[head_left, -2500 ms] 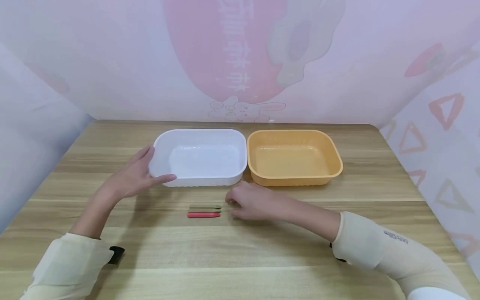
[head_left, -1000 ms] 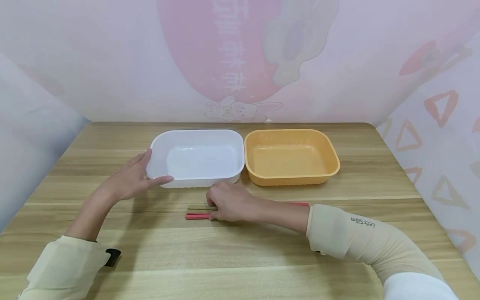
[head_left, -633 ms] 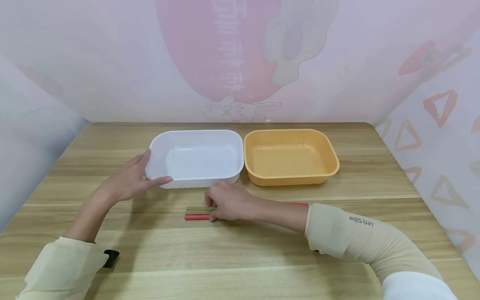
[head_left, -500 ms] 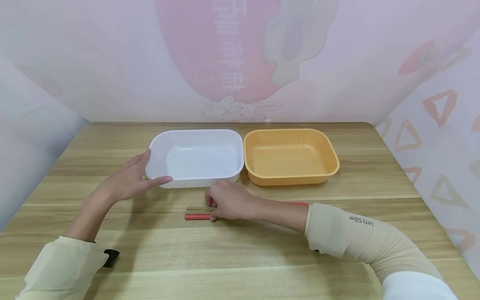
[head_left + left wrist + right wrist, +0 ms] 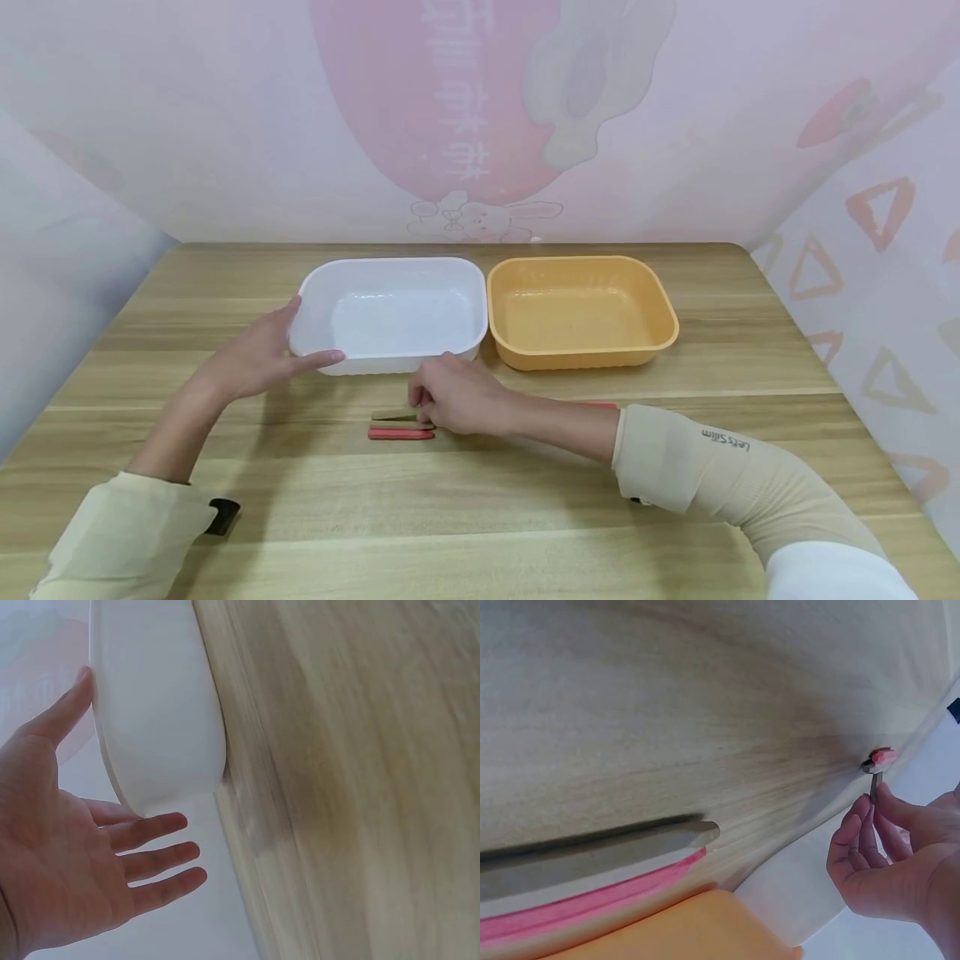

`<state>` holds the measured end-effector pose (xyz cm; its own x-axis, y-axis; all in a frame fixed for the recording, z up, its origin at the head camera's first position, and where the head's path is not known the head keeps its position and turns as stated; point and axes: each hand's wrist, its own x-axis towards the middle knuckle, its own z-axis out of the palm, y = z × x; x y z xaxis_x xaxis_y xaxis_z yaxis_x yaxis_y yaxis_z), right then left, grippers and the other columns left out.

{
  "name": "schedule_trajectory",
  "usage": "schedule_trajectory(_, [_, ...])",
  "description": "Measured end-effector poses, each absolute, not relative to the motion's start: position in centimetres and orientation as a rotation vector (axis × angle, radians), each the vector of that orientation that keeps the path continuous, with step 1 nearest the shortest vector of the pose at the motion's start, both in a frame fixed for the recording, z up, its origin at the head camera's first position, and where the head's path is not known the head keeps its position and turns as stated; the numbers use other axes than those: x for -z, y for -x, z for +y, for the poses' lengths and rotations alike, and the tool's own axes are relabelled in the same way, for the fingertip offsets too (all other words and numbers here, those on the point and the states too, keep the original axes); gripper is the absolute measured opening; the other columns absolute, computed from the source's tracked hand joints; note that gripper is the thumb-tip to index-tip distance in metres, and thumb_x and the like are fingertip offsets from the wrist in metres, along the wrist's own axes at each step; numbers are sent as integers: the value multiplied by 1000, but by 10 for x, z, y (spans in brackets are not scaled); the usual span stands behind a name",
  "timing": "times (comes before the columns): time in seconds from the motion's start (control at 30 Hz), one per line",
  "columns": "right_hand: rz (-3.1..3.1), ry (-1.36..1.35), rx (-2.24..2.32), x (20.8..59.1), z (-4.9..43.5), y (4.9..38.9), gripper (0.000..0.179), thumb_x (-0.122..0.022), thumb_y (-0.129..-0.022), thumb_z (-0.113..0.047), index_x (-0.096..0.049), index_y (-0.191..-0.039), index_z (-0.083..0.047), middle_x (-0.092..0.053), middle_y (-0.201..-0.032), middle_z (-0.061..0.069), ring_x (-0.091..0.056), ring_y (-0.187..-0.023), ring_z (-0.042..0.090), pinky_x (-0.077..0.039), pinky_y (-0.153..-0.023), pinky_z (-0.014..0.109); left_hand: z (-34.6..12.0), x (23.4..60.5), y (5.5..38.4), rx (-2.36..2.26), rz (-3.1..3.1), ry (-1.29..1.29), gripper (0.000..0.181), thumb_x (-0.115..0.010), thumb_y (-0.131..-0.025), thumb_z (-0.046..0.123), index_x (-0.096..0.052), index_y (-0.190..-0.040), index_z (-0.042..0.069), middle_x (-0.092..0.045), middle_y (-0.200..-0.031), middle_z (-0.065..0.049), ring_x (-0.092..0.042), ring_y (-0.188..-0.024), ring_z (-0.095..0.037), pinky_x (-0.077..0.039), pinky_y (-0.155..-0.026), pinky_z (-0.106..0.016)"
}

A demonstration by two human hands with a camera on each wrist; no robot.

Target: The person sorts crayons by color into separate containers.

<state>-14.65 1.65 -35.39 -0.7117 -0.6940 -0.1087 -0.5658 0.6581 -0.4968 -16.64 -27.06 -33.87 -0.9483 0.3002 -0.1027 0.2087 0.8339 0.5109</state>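
My left hand [image 5: 255,350] rests against the left end of a white plastic tray [image 5: 390,364]. In the left wrist view its fingers [image 5: 161,862] are mostly straight, with the thumb at the tray's rim. My right hand [image 5: 461,396] pinches the right end of an olive crayon [image 5: 393,414] between thumb and fingertips. A red crayon [image 5: 400,434] lies beside it, nearer me, with another olive one [image 5: 397,425] between. In the right wrist view the pinched crayon [image 5: 876,786] stands out below the fingertips, close to the red crayon's end [image 5: 885,756].
An orange tray [image 5: 585,360] stands right of the white one, their ends touching. Under my right forearm lie another red crayon [image 5: 597,406] and a second olive crayon [image 5: 600,859], mostly hidden in the head view. A pale printed wall [image 5: 225,125] rises behind the table.
My right hand has moved left onto the crayons and taken an olive one by its end. It has since lifted slightly, uncovering the red crayon's tip. My left hand stays at the white tray.
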Motion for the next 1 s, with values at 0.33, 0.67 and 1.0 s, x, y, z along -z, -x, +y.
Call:
schedule_trajectory(0.33, [2570, 1019, 719, 344, 21, 144, 9, -75, -94, -6, -78, -92, -15, -66, -81, -11, -59, -77, 7, -47, -65, 20, -281, 343, 168, -1028, 2680, -256, 113, -79, -92, 39, -3, -165, 0, -35, -154, -41, -46, -134, -53, -47, -95, -62])
schedule_trajectory(0.67, [2511, 1069, 851, 340, 26, 144, 6, -76, -94, -6, -78, -95, -12, -72, -85, -7, -62, -77, 4, -49, -72, 19, -286, 346, 169, -1068, 2661, -254, 112, -80, -92, 35, -3, -167, 6, -32, -158, -37, -37, -141, -54, -48, -96, -61])
schedule_trajectory(1.0, [2454, 1066, 1065, 332, 37, 154, 3, -78, -92, -3, -79, -93, -5, -76, -85, 0, -67, -73, 9, -51, -69, 18, -286, 349, 170, -1044, 2656, -264, 114, -78, -93, 38, 3, -166, 4, -36, -155, -38, -42, -139, -48, -41, -102, -65])
